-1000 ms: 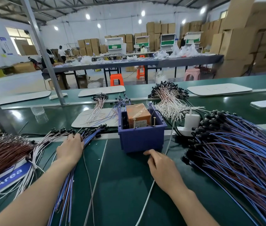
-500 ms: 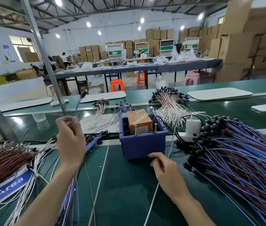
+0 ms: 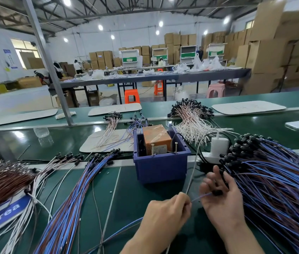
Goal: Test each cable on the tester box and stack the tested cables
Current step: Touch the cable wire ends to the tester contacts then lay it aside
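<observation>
Left grip [image 3: 168, 208]: curled tight, pinching a blue cable [image 3: 200, 196]; gone from above the tested stack [image 3: 68, 198] on the left, now low and right of centre.
Right grip [image 3: 221, 198]: palm up, fingers spread and blurred, the cable's black plug end against the palm; closed on it or not, cannot tell; shifted right from in front of the box, toward the untested pile [image 3: 273, 180].
Blue cable: stretched between both grips above the desk [image 3: 126, 198], just in front and right of the tester box [image 3: 160, 167].
Tester box: purple bin with orange block, unmoved.
</observation>
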The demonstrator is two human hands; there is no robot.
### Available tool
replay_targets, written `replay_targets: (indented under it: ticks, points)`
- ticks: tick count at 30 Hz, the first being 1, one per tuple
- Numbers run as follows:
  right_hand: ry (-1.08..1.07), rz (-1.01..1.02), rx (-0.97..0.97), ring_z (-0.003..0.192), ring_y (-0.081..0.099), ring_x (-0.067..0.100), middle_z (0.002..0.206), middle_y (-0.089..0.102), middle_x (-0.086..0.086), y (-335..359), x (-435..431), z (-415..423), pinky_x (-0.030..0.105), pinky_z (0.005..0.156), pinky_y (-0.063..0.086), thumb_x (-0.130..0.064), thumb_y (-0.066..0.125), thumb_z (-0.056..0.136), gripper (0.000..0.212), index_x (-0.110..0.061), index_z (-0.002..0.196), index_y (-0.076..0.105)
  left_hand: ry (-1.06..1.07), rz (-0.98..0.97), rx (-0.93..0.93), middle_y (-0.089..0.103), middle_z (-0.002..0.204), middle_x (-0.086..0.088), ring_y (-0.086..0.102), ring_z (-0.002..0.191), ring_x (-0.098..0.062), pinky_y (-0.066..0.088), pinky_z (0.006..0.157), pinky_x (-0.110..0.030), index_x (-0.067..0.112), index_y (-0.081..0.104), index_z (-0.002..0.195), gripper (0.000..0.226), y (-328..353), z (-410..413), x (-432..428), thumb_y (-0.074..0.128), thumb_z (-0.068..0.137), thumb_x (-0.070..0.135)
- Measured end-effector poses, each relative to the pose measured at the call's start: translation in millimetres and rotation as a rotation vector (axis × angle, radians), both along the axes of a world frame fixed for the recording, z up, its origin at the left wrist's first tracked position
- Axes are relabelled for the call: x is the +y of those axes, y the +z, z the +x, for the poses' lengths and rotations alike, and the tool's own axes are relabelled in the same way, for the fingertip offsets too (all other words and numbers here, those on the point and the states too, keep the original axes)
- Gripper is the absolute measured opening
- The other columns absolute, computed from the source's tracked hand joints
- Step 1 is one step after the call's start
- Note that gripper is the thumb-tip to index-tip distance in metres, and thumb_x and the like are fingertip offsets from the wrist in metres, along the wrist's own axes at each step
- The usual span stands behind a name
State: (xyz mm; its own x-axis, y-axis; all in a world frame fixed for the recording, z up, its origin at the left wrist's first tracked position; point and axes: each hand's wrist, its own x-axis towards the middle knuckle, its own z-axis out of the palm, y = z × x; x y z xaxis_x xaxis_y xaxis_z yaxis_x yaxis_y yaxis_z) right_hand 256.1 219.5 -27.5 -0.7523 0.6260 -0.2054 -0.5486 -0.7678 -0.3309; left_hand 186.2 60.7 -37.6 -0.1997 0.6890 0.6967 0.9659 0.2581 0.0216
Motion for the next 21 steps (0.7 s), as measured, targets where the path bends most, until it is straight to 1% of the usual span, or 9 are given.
replay_targets:
  ticks: [2,3,5,8,10,12,16,19,21]
  points:
    - [0.032,-0.007,0.044,0.045,0.020,0.004,0.055,0.036,-0.009,-1,3,0,0.015,0.035,0.028,-0.031,0.055,0.094,0.023,-0.020,0.086,0.073,-0.013,-0.051,0.023,0.062,0.071,0.014,0.054,0.052,-0.008,0.039,0.039,-0.023,0.025,0.063,0.085,0.015,-1,-6,-3,0.056,0.096,0.033]
    - [0.052,0.016,0.041,0.046,0.011,0.006,0.052,0.028,-0.010,-2,3,0,0.016,0.033,0.020,-0.031,0.056,0.093,0.019,-0.021,0.086,0.071,-0.012,-0.057,0.016,0.064,0.073,0.014,0.055,0.053,-0.007,0.040,0.041,-0.022,0.026,0.064,0.086,0.017,-2,-10,-6,0.055,0.096,0.035]
    - [0.072,0.083,-0.024,0.044,0.004,0.010,0.046,0.022,-0.007,-5,3,-1,0.020,0.031,0.012,-0.031,0.058,0.091,0.018,-0.023,0.085,0.072,0.026,-0.055,-0.013,0.067,0.079,0.016,0.058,0.057,-0.004,0.044,0.047,-0.020,0.028,0.067,0.088,0.021,-1,-19,-12,0.052,0.096,0.040]
    - [0.085,0.164,-0.123,0.043,0.001,0.011,0.042,0.020,-0.006,-4,6,-1,0.021,0.029,0.010,-0.032,0.061,0.088,0.017,-0.022,0.083,0.074,0.112,-0.004,0.001,0.066,0.084,0.016,0.061,0.068,-0.006,0.049,0.066,-0.025,0.029,0.071,0.091,0.026,2,-38,-22,0.049,0.097,0.041]
    - [0.095,0.193,-0.169,0.043,0.000,0.010,0.042,0.019,-0.006,-3,6,-2,0.021,0.028,0.010,-0.032,0.064,0.084,0.015,-0.022,0.084,0.074,0.194,0.053,0.033,0.065,0.087,0.013,0.060,0.079,-0.014,0.043,0.079,-0.031,0.027,0.073,0.095,0.026,4,-53,-33,0.051,0.098,0.039]
    - [0.109,0.223,-0.185,0.042,0.000,0.010,0.042,0.018,-0.006,-4,5,-3,0.021,0.028,0.010,-0.032,0.065,0.082,0.014,-0.021,0.086,0.073,0.298,0.123,0.046,0.064,0.093,0.007,0.055,0.089,-0.021,0.039,0.085,-0.034,0.025,0.075,0.098,0.021,6,-66,-44,0.057,0.095,0.036]
    - [0.170,0.315,-0.218,0.039,0.003,0.009,0.045,0.017,-0.007,-4,-4,-6,0.019,0.029,0.011,-0.032,0.065,0.085,0.015,-0.021,0.087,0.075,0.430,0.204,0.021,0.055,0.094,0.002,0.047,0.087,-0.022,0.035,0.077,-0.034,0.024,0.072,0.101,0.017,9,-74,-56,0.061,0.092,0.031]
    - [0.223,0.394,-0.246,0.032,0.011,0.005,0.047,0.018,-0.008,-4,-10,-7,0.018,0.027,0.014,-0.032,0.065,0.085,0.018,-0.020,0.089,0.077,0.385,0.268,-0.002,0.057,0.086,0.006,0.051,0.074,-0.018,0.043,0.070,-0.034,0.020,0.069,0.106,0.014,12,-68,-55,0.059,0.098,0.027]
    - [0.250,0.443,-0.256,0.032,0.014,0.005,0.048,0.019,-0.008,-5,-14,-7,0.017,0.028,0.016,-0.033,0.065,0.084,0.020,-0.019,0.092,0.079,0.326,0.340,-0.047,0.062,0.088,0.008,0.055,0.073,-0.016,0.048,0.068,-0.033,0.019,0.066,0.107,0.011,13,-61,-52,0.059,0.099,0.023]
